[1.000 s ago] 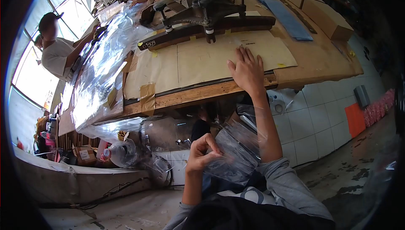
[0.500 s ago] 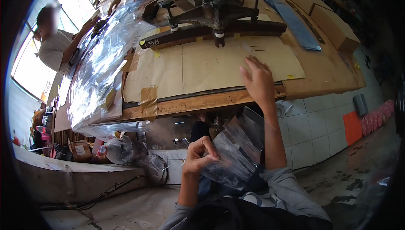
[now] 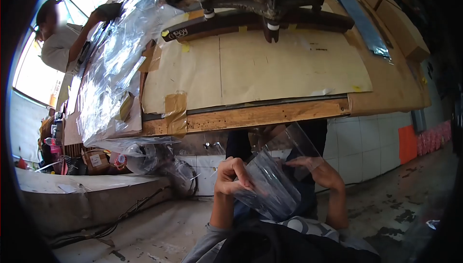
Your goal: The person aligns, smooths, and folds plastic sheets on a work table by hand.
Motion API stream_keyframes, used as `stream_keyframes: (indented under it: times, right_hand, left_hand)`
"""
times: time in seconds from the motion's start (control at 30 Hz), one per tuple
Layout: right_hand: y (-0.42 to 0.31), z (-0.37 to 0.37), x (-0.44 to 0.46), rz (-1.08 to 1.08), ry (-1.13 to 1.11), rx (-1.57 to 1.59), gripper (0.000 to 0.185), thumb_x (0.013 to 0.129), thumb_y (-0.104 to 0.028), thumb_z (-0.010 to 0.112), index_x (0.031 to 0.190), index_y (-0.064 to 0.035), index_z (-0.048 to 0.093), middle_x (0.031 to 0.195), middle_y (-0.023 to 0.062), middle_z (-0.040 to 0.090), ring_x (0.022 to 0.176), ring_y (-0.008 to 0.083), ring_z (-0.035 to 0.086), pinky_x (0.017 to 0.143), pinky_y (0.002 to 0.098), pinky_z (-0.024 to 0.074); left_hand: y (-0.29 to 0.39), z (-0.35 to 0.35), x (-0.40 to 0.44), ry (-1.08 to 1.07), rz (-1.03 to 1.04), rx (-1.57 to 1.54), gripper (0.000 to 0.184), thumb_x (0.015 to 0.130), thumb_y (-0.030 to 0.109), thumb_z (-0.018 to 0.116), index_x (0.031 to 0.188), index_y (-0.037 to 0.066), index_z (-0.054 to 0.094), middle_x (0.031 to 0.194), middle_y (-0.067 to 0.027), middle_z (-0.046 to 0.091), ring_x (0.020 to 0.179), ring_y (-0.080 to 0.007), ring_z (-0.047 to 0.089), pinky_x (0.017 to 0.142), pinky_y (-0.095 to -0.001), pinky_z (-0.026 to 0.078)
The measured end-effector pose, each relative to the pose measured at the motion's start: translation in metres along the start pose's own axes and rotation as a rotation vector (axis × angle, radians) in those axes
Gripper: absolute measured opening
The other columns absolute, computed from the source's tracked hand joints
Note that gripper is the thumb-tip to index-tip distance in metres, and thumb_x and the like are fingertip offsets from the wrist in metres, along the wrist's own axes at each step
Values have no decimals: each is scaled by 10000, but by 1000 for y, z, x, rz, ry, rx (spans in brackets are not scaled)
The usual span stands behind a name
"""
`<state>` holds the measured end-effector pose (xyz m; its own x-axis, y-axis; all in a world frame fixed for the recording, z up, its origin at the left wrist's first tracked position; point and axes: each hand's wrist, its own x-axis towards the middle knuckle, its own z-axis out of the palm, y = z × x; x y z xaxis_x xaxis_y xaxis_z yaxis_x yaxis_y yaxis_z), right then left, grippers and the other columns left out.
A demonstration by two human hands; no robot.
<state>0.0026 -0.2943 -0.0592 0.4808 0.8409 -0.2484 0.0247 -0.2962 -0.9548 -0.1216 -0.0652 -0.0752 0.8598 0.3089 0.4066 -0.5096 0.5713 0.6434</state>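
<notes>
In the head view, my left hand (image 3: 231,176) is closed, thumb against fingers, on a stack of clear plastic sheets (image 3: 272,186) over my lap. My right hand (image 3: 322,172) is to the right of the stack, beneath the table's front edge. A separate clear plastic sheet (image 3: 303,142) stands tilted at its fingers, which look pinched on it; part of the hand shows through the plastic. Above the hands, a tan board (image 3: 284,72) lies on the table beneath a dark metal press bar (image 3: 299,24) with adjusting screws.
A wooden strip (image 3: 260,112) with brown tape (image 3: 175,111) edges the table. Shiny clear plastic (image 3: 111,75) covers the left side, where a co-worker (image 3: 60,46) stands. A blue-grey strip (image 3: 359,22) and a cardboard box (image 3: 402,29) lie at right.
My right hand has left the tan board and come down beside the plastic stack, where one sheet now stands apart. My left hand keeps its hold. The view has shifted slightly.
</notes>
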Motion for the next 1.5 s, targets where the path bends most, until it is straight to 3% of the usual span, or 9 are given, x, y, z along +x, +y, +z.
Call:
stream_keyframes:
  times: [0.1,0.33,0.43,0.7,0.8,1.0,1.1,1.4,1.5]
  right_hand:
    - [13,13,14,59,-238,280,1006,821,-743,4,1316,10,452,1315,162,496,1158,279,516,936,415,426]
    - [13,6,16,10,-210,756,1011,823,-759,65,1336,45,403,1301,201,497,1165,282,514,955,410,409]
    - [30,21,13,114,-46,411,979,841,-750,134,1335,53,399,1285,190,507,1176,262,500,968,403,396]
    - [34,50,35,157,-224,714,578,931,-315,548,1368,20,371,1136,86,569,1014,165,556,917,310,429]
    - [41,43,46,103,-217,759,535,919,-231,572,1363,4,388,1097,74,569,949,132,552,868,281,438]
    - [26,37,53,154,-37,467,683,901,-492,525,1331,27,413,1246,132,528,1153,219,512,968,347,398]
    - [17,52,55,-179,-169,477,805,853,-641,472,1312,19,435,1312,164,483,1244,265,446,1029,375,341]
    - [-49,75,60,-539,92,-173,920,689,-430,790,1342,1,307,1321,186,485,1235,306,472,1041,387,361]
    - [-50,68,54,-443,266,-177,640,729,-350,765,1192,-11,479,1108,171,630,1085,295,599,947,380,450]
  left_hand:
    - [-3,1,-5,38,65,-35,200,643,44,791,620,12,595,628,-113,627,552,-180,604,508,-245,452]
    - [1,8,-2,25,141,-191,170,663,28,772,626,8,607,612,-109,609,545,-174,565,499,-256,416]
    - [-6,4,-3,-38,114,-204,175,677,69,775,615,8,623,595,-103,596,529,-178,522,501,-290,367]
    - [-15,-16,-9,-269,33,-201,156,647,69,789,603,44,641,604,-64,552,625,-215,521,572,-325,364]
    - [-7,-12,-7,-176,75,-196,185,680,81,771,592,53,611,556,-67,599,503,-161,500,526,-281,354]
    - [0,-31,-12,11,321,-332,181,696,60,735,660,60,557,797,-85,577,744,-211,579,586,-334,483]
    - [13,-43,-9,209,443,-372,186,729,60,708,714,66,523,852,-97,578,770,-219,590,621,-350,505]
    - [44,18,32,676,613,70,222,842,50,598,912,87,391,943,-195,553,794,-238,622,662,-326,552]
    - [22,37,20,691,538,-124,214,846,16,588,924,69,395,909,-169,560,773,-213,621,650,-299,540]
